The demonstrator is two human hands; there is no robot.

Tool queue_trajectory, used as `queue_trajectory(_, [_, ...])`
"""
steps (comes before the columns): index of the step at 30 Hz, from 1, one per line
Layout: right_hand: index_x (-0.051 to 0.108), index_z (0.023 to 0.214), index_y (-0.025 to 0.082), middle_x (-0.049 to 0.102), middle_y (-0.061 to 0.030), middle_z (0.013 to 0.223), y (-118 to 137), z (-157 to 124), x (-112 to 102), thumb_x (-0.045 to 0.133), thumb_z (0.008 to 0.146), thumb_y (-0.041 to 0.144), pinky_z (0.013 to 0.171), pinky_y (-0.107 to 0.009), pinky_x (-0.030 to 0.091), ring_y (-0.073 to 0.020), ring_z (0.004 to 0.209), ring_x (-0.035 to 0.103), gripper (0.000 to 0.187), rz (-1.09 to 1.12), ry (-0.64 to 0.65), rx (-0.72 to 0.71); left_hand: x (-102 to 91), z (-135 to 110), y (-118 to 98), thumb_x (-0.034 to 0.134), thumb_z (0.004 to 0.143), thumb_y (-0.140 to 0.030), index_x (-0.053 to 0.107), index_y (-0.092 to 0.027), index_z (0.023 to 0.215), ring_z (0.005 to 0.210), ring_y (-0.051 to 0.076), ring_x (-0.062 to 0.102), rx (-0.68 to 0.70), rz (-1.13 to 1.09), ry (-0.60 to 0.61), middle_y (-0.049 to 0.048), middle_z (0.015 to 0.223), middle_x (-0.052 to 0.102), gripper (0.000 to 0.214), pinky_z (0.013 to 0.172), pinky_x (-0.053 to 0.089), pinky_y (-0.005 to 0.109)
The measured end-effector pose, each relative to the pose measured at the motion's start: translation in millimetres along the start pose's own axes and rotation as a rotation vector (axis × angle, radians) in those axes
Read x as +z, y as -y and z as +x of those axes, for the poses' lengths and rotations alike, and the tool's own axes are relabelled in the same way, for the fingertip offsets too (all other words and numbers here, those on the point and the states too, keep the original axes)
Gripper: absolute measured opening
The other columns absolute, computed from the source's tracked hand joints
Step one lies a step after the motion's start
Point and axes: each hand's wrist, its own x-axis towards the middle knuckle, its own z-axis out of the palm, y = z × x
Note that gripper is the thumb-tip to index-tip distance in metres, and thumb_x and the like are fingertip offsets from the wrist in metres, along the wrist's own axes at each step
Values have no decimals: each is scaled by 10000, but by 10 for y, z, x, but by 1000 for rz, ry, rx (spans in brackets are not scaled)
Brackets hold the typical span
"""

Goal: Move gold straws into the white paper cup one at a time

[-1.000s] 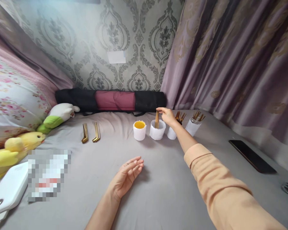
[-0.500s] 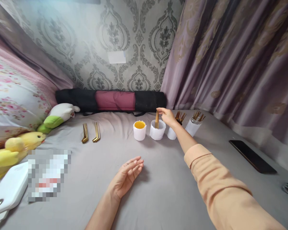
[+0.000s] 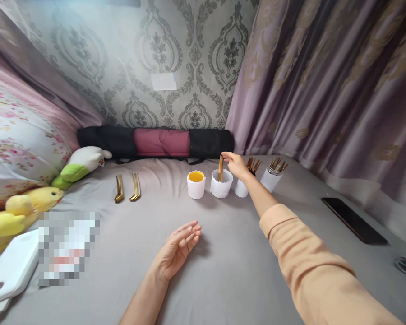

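My right hand (image 3: 237,164) reaches far forward and pinches the top of a gold tweezer (image 3: 220,168) that stands upright in a white cup (image 3: 221,185). To its left stands a white cup with yellow contents (image 3: 196,184). To its right two more white cups (image 3: 270,178) hold several gold tools; the nearer of them (image 3: 241,188) is partly hidden by my wrist. My left hand (image 3: 177,249) lies flat on the grey sheet, fingers stretched out, holding nothing. Two gold curved tweezers (image 3: 126,188) lie on the sheet at the left.
A black and maroon roll bag (image 3: 155,142) lies along the wall. Plush toys (image 3: 23,210) and a floral pillow sit at the left, a white device (image 3: 10,268) at the near left. A black phone (image 3: 353,220) lies at the right, near the curtain.
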Motion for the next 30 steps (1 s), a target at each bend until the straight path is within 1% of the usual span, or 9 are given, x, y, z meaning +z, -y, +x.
queue_trajectory(10, [610, 1034, 189, 642, -56, 983, -58, -15, -11, 356, 723, 39, 804, -345, 477, -142, 840, 611, 429, -21, -27, -35, 1, 9, 0, 643, 708, -146, 595, -85, 1031, 885, 164, 600, -1, -1, -7, 143, 1052, 613, 332, 826, 485, 260])
queue_trajectory(14, [609, 1035, 190, 642, -55, 986, -30, -40, -24, 380, 737, 64, 824, -352, 468, -151, 863, 615, 396, -10, -46, -59, -2, 9, -3, 635, 713, -145, 599, -92, 1028, 878, 161, 600, -1, -1, 0, 138, 1044, 616, 322, 801, 491, 249])
queue_trajectory(20, [616, 1018, 175, 653, -62, 962, -2, -99, -50, 443, 747, 122, 878, -350, 440, -161, 920, 600, 325, -49, -106, -99, -14, 9, 0, 628, 719, -144, 603, -95, 1028, 888, 164, 594, 2, -6, 8, 137, 1051, 609, 314, 790, 492, 252])
queue_trajectory(24, [622, 997, 172, 658, -64, 959, 32, -163, -62, 462, 746, 145, 864, -336, 450, -159, 900, 607, 298, -59, -132, -100, -7, 2, -8, 631, 715, -140, 608, -97, 1016, 872, 158, 597, -4, -12, -2, 129, 1032, 615, 305, 774, 496, 245])
queue_trajectory(30, [626, 961, 163, 665, -74, 941, 153, -277, -82, 484, 748, 194, 838, -324, 463, -164, 884, 616, 258, -19, -168, -89, -10, 9, -12, 627, 717, -137, 615, -102, 1004, 854, 151, 596, -4, -29, -1, 120, 1018, 615, 290, 757, 498, 238])
